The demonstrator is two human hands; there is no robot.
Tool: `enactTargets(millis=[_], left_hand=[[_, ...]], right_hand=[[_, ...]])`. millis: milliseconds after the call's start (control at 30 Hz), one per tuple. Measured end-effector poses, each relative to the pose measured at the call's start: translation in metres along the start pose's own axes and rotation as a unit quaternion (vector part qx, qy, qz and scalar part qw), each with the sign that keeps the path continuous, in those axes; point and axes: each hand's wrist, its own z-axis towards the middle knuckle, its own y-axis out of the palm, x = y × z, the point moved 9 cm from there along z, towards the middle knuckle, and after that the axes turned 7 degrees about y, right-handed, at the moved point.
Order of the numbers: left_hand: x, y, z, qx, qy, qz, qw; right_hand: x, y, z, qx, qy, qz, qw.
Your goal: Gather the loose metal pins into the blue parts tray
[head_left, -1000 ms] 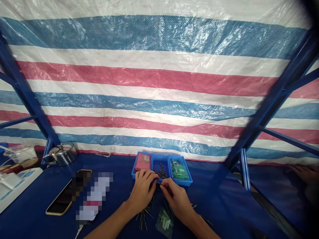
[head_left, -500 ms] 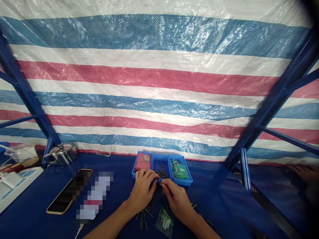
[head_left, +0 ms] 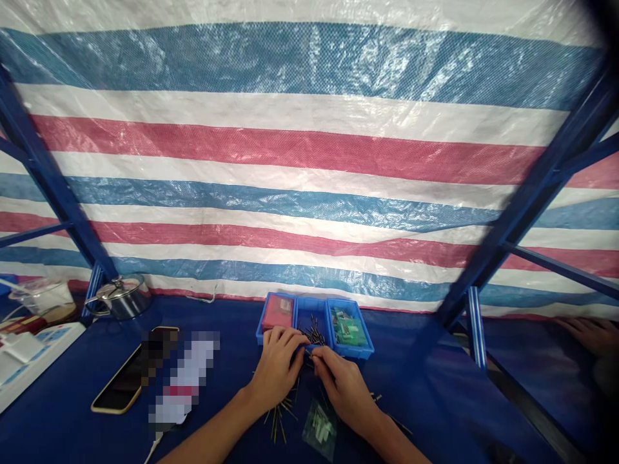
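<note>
My left hand (head_left: 276, 368) and my right hand (head_left: 341, 381) meet fingertip to fingertip at the near edge of a blue three-part tray (head_left: 365, 353). Both pinch a small dark part between them that I cannot name. The tray's left part holds a red pad (head_left: 277, 312), the middle holds thin dark pins (head_left: 314, 333), the right holds green pieces (head_left: 345, 327). More loose pins (head_left: 279, 420) lie on the blue table under my wrists. A small clear bag (head_left: 320, 429) with pale pieces lies near my right wrist.
A phone (head_left: 116, 390) and a blurred white object (head_left: 184, 380) lie to the left. A steel lidded pot (head_left: 118, 298), a clear container (head_left: 41, 298) and a white device (head_left: 29, 354) stand at far left. Blue frame posts (head_left: 476, 335) flank the striped tarp. Another person's hand (head_left: 587, 335) rests far right.
Almost nothing differs: my hands stay pinched together at the tray edge, with only a slight shift of the view.
</note>
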Motion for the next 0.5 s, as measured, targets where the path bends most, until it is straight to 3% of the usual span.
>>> enactTargets(millis=[500], left_hand=[[0.0011, -0.0014, 0.0005, 0.004, 0.005, 0.003, 1.0]], right_hand=[[-0.005, -0.0012, 0.0011, -0.003, -0.003, -0.013, 1.0]])
